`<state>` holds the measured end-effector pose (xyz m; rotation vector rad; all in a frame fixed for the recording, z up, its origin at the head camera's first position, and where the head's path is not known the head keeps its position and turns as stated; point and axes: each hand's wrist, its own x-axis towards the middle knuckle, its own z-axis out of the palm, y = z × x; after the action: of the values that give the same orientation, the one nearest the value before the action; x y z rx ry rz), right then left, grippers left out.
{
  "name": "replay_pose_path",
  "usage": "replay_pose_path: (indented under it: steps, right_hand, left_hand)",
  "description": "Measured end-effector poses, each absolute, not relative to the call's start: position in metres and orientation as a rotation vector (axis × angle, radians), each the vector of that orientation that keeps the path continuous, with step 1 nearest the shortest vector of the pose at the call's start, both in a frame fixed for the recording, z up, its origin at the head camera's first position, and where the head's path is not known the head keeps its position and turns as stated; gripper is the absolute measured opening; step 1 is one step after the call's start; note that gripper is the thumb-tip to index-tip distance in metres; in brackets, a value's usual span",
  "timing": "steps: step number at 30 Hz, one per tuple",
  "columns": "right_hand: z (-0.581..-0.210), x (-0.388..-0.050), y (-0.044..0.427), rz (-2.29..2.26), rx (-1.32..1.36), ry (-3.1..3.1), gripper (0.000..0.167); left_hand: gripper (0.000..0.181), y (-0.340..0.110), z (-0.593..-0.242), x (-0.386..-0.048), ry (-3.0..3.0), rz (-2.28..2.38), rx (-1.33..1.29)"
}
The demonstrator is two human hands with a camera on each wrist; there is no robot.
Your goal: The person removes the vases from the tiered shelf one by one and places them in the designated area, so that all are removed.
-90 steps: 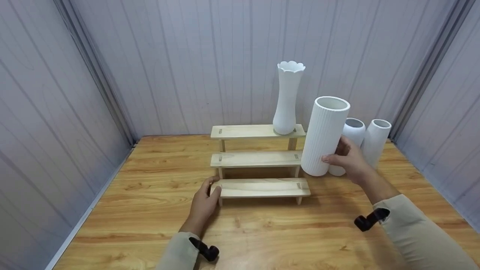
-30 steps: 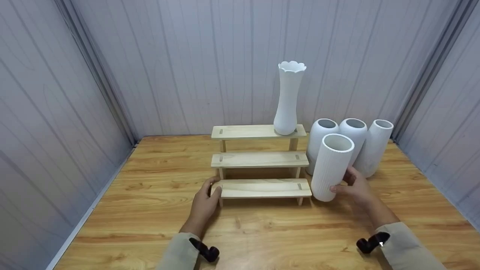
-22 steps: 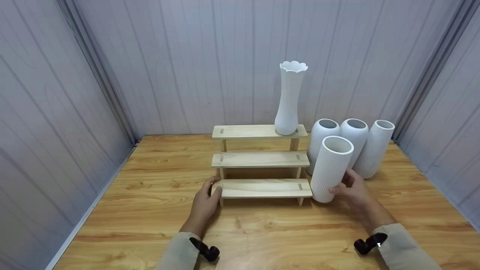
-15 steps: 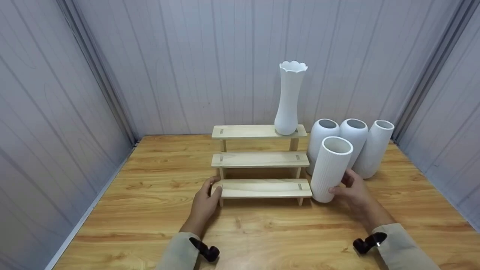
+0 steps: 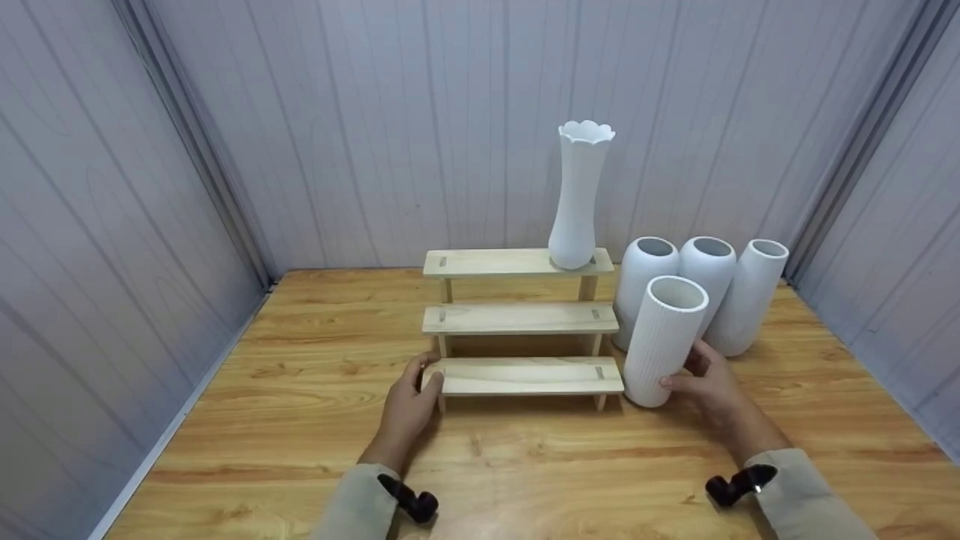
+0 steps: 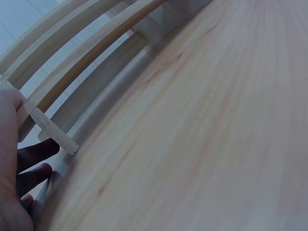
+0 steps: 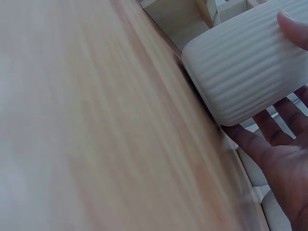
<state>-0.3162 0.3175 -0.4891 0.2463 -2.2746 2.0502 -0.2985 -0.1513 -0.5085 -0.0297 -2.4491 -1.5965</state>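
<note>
My left hand [image 5: 407,401] grips the left end of the lowest step of a three-tier wooden stand [image 5: 525,379], thumb on the shelf and fingers by its leg. In the left wrist view those fingers [image 6: 36,156] reach past the leg [image 6: 55,131]. Near the stand's right end, a white ribbed cylindrical vase [image 5: 664,345] stands almost upright at the tabletop. My right hand [image 5: 709,386] holds it low on its right side, between thumb and fingers. The right wrist view shows the vase's base [image 7: 207,86] touching or just above the table; I cannot tell which.
On the top step's right end stands a tall scalloped-rim white vase [image 5: 577,202]. Behind the ribbed vase are two rounded white vases [image 5: 643,277] and a tapered one [image 5: 752,300]. Panelled walls [image 5: 360,135] enclose the wooden table [image 5: 300,450] at the back and sides.
Three seconds ago my right hand held the ribbed vase higher and farther back. It has come down and toward me, beside the lowest step, and barely moves lately. The left hand stays put.
</note>
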Motion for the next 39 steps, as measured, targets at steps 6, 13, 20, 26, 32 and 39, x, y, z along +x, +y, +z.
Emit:
replay_pose_path:
  steps: [6,13,20,26,32,39]
  right_hand:
    - [-0.493,-0.316,0.319,2.057,0.285,-2.217,0.073]
    - [-0.495,-0.317,0.317,2.130,0.235,-2.174,0.070]
    - [-0.498,-0.319,0.317,2.124,0.215,-2.131,0.068]
    - [-0.501,-0.322,0.317,2.118,0.196,-2.121,0.069]
    - [-0.499,-0.323,0.316,2.075,0.145,-2.149,0.066]
    - [-0.499,-0.324,0.315,2.088,0.108,-2.149,0.061]
  left_hand:
    - [0.033,-0.151,-0.508,-0.299,-2.457,-1.612,-0.010]
    - [0.033,-0.152,-0.507,-0.298,-2.465,-1.592,-0.028]
    - [0.032,-0.151,-0.508,-0.298,-2.466,-1.579,-0.008]
    - [0.031,-0.150,-0.509,-0.298,-2.455,-1.572,-0.003]
    - [0.032,-0.150,-0.509,-0.299,-2.456,-1.589,0.000]
    - [0.033,-0.152,-0.507,-0.297,-2.481,-1.623,-0.065]
